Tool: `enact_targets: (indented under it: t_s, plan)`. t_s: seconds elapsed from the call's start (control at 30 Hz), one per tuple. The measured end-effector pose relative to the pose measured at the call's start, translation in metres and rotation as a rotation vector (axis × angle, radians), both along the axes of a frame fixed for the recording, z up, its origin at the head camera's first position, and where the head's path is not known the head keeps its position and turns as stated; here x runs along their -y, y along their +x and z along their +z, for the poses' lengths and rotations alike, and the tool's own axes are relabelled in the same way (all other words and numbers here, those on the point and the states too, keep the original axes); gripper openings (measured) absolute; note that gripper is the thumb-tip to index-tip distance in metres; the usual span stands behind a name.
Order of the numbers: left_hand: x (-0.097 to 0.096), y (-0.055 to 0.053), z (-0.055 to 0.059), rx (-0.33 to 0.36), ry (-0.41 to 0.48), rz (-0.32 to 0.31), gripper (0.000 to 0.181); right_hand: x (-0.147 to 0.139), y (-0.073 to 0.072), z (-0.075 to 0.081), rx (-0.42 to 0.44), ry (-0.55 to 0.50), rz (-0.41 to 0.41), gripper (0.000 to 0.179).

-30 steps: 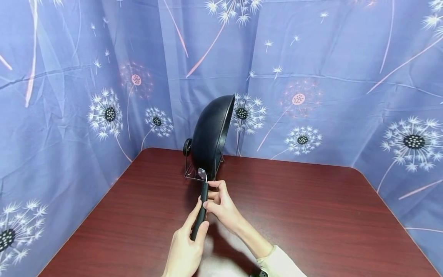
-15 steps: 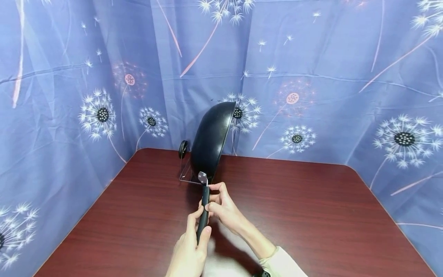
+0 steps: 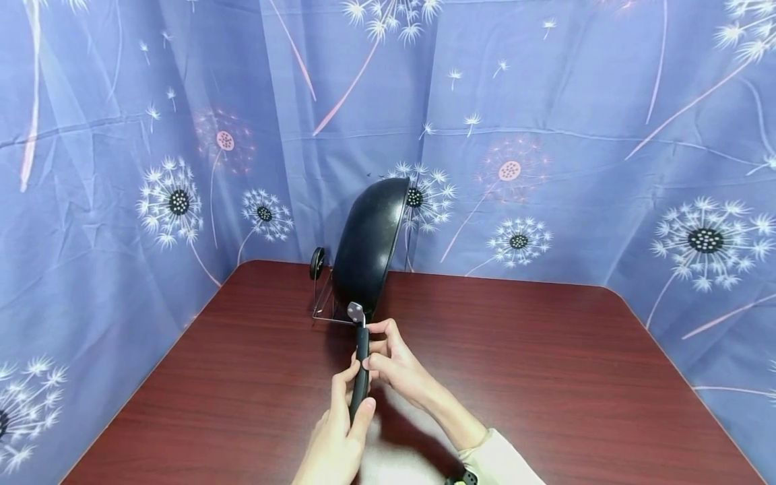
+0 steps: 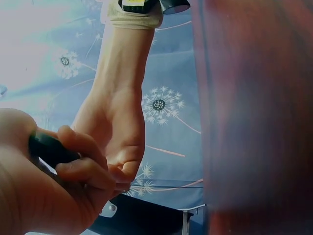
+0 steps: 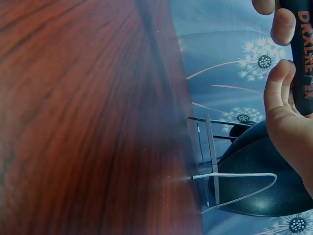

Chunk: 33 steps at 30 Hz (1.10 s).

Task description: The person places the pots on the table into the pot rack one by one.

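Observation:
A black wok-shaped pan (image 3: 366,246) stands on its side, its dark outer bottom facing left and its rim leaning right. At its lower edge is a thin wire rack (image 3: 327,296). The pan's black handle (image 3: 362,347), joined by a metal bracket, points toward me. My left hand (image 3: 332,438) grips the handle's near end, with fingers curled around it in the left wrist view. My right hand (image 3: 403,370) pinches the handle closer to the pan, thumb on top. In the right wrist view, orange lettering shows on the handle (image 5: 304,58). Whether the pan touches the rack is unclear.
A round black piece (image 3: 317,263) stands upright at the rack's left end. Everything is on a dark red wood-grain table (image 3: 533,377). A blue curtain (image 3: 545,81) with dandelion prints hangs around the back and sides.
The pan has shifted slightly right and lower relative to the rack, and its open inside has turned from view. Both hands have moved with the handle and kept their hold. The view has shifted slightly.

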State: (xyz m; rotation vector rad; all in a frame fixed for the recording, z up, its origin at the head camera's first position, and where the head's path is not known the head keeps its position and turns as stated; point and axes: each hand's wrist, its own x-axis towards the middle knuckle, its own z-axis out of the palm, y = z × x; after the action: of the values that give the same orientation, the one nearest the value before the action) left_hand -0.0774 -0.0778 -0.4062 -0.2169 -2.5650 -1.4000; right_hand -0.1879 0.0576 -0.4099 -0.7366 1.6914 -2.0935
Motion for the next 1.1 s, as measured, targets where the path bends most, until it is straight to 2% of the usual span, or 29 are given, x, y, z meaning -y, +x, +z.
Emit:
enact_targets:
  t_s: [0.1,0.27,0.43,0.53,0.9,1.1]
  plan:
    - [0.003,-0.001,-0.001,0.014,0.03,-0.031,0.048,-0.001,-0.001,0.0,-0.005,0.01,0.015,0.053]
    - [0.01,-0.005,-0.003,0.082,0.067,-0.091,0.053,-0.003,-0.002,-0.002,-0.019,0.026,0.035,0.055]
    - [0.017,-0.009,-0.001,0.203,0.183,-0.193,0.058,-0.006,-0.004,-0.002,-0.036,0.043,0.045,0.057]
    - [0.021,-0.01,0.0,0.251,0.236,-0.224,0.06,-0.008,-0.004,-0.002,-0.053,0.048,0.046,0.058]
    - [0.028,-0.015,-0.002,0.277,0.269,-0.281,0.064,-0.014,-0.006,-0.003,-0.147,0.061,0.064,0.056]
    - [0.031,-0.017,0.0,0.255,0.206,-0.265,0.064,-0.017,-0.005,-0.002,-0.186,0.077,0.068,0.055]
